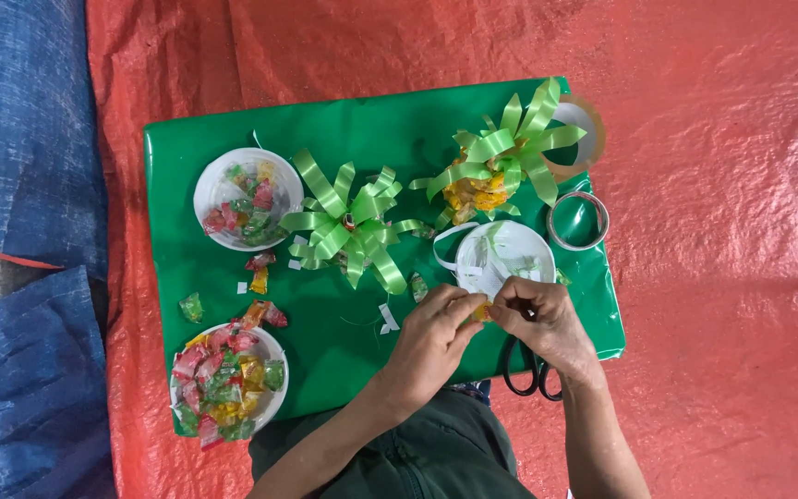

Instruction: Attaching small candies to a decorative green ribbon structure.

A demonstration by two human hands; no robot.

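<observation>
My left hand (434, 334) and my right hand (541, 320) meet over the near edge of a green wrapped board (196, 139). Together they pinch a small yellow wrapped candy (480, 310) between their fingertips. Just beyond the hands stands a white bowl (501, 256) with strips of white tape and green ribbon in it. A green ribbon bow (348, 226) lies at the board's middle. A second green bow on a cluster of yellow candies (501, 157) sits at the far right.
Two white bowls of mixed wrapped candies stand on the left, one far (247, 199), one near (226, 381). Loose candies (260, 314) lie between them. Two tape rolls (577, 220) sit at the right edge. Black scissors (528, 370) lie under my right wrist. Red tarp (713, 277) surrounds the board.
</observation>
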